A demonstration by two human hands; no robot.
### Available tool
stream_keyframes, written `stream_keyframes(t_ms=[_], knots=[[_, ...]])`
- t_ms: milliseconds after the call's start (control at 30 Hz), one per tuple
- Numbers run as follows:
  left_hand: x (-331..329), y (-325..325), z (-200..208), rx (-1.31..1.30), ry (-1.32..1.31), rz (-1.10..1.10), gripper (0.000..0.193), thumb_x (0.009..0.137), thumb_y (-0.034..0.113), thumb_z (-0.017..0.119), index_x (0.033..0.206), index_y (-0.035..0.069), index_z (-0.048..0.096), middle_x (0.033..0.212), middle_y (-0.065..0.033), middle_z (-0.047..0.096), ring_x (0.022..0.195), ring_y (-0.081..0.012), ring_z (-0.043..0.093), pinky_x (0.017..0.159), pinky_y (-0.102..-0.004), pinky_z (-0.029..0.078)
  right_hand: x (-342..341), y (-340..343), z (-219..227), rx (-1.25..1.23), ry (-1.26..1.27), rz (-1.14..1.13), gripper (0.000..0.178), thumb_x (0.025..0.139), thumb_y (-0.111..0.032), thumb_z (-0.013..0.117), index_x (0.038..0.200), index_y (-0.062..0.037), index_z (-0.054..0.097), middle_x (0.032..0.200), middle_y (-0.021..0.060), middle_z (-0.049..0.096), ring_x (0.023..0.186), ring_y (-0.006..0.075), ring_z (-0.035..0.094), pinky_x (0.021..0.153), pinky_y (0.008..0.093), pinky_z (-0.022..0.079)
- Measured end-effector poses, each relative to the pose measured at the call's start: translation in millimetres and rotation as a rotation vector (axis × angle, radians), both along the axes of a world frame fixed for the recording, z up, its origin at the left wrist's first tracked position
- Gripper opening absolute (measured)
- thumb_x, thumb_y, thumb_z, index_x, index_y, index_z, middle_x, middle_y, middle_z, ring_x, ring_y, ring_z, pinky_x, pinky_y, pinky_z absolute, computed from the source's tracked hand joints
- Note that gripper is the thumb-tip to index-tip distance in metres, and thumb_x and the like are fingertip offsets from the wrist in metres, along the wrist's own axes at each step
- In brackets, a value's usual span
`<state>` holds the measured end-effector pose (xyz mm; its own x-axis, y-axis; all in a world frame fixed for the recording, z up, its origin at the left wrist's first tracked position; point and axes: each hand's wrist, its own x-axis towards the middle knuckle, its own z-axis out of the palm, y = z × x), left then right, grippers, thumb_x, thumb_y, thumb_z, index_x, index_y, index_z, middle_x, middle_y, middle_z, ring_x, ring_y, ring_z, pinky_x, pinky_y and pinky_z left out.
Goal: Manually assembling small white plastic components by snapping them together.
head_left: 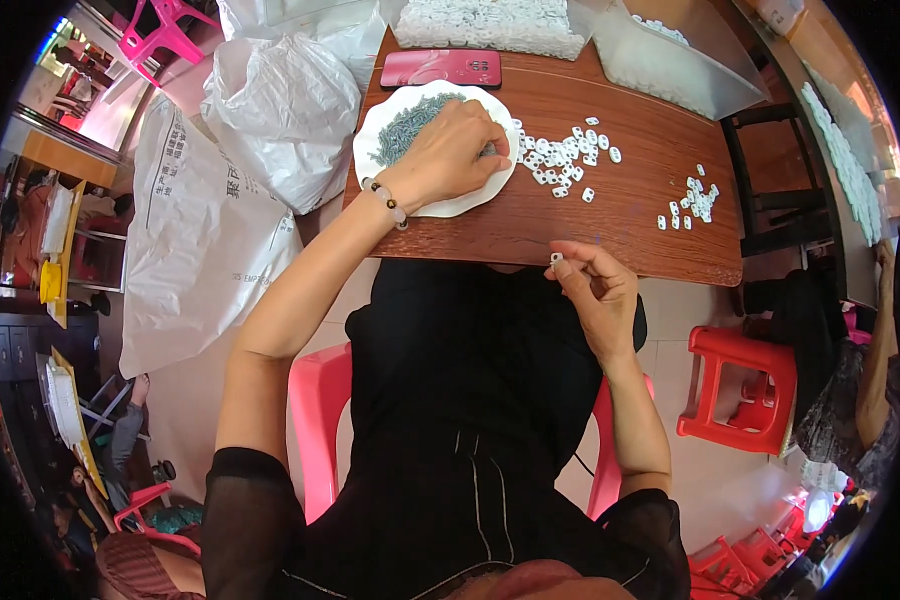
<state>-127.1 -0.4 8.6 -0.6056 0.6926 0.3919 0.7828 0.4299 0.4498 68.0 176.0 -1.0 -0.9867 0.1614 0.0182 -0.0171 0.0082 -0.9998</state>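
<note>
apparently a picking step: i see thin blue-grey pins (410, 128) on the scalloped plate (462, 207), the left hand (457, 150) curled over them, grip hidden; loose white pieces (555, 157) beside it; the right hand (602, 295) pinching one white block (556, 259) near the table edge (670, 258). next calls for precise fingertips, i judge.

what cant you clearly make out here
Head view, left hand: whether it grips any grey-blue pieces; the hand's back hides its fingertips.
Head view, plate: what lies beneath the left hand, which covers it.
Head view, right hand: its white piece's fine shape, too small.
Head view, white stack: far end, cut off by upper edge.
</note>
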Motion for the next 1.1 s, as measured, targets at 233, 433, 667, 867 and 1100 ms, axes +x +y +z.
stream_keyframes(t_ms=[233, 433, 667, 867, 1100], knots=[[-6, 6, -8, -0.082, 0.018, 0.027, 0.014, 0.079, 0.014, 0.067, 0.083, 0.002, 0.065, 0.082, -0.0147, 0.059, 0.085, -0.0336, 0.056, 0.079, -0.0387, 0.045, 1, -1, -4, 0.029, -0.005, 0.014, 0.019, 0.091, -0.003, 0.062, 0.108, 0.0042, 0.063, 0.088, 0.0033, 0.067, 0.081, 0.0071, 0.063, 0.073, 0.019, 0.047], [-4, 1, 4, 0.089, -0.347, 0.2, 0.014, 0.085, 0.012, 0.06, 0.085, -0.001, 0.064, 0.073, -0.008, 0.064, 0.061, -0.0185, 0.057, 0.06, -0.031, 0.047, -1, 1, -6, 0.004, -0.002, 0.011, 0.017, 0.091, -0.004, 0.062, 0.105, 0.0039, 0.064, 0.087, 0.0031, 0.067, 0.08, 0.0067, 0.063, 0.073, 0.0185, 0.047], [-3, -23, 3, 0.492, -0.964, 0.141, 0.019, 0.091, 0.021, 0.064, 0.089, 0.002, 0.065, 0.079, -0.0004, 0.065, 0.063, -0.0044, 0.051, 0.059, -0.0188, 0.044, -10, 5, -5, 0.009, 0.023, -0.001, 0.016, 0.091, -0.006, 0.062, 0.104, 0.0033, 0.064, 0.083, 0.0027, 0.066, 0.078, 0.0067, 0.062, 0.071, 0.019, 0.047], [21, -39, 12, 0.538, -1.097, 0.089, 0.018, 0.092, 0.022, 0.064, 0.094, 0.004, 0.064, 0.08, 0.0007, 0.063, 0.065, -0.0036, 0.05, 0.061, -0.0178, 0.042, -48, -3, 19, 0.246, 0.125, 0.05, 0.015, 0.089, -0.008, 0.063, 0.102, -0.0004, 0.067, 0.073, -0.0023, 0.063, 0.064, 0.0008, 0.05, 0.056, 0.0169, 0.038], [40, -39, 17, 0.554, -0.902, 0.075, 0.013, 0.094, 0.013, 0.059, 0.094, 0.0, 0.06, 0.079, -0.0032, 0.065, 0.067, -0.0061, 0.054, 0.061, -0.0207, 0.044, -96, -30, 31, 0.228, 0.17, 0.118, 0.015, 0.088, -0.011, 0.066, 0.097, 0.0001, 0.069, 0.072, -0.0024, 0.064, 0.064, 0.0003, 0.051, 0.055, 0.0161, 0.038]])
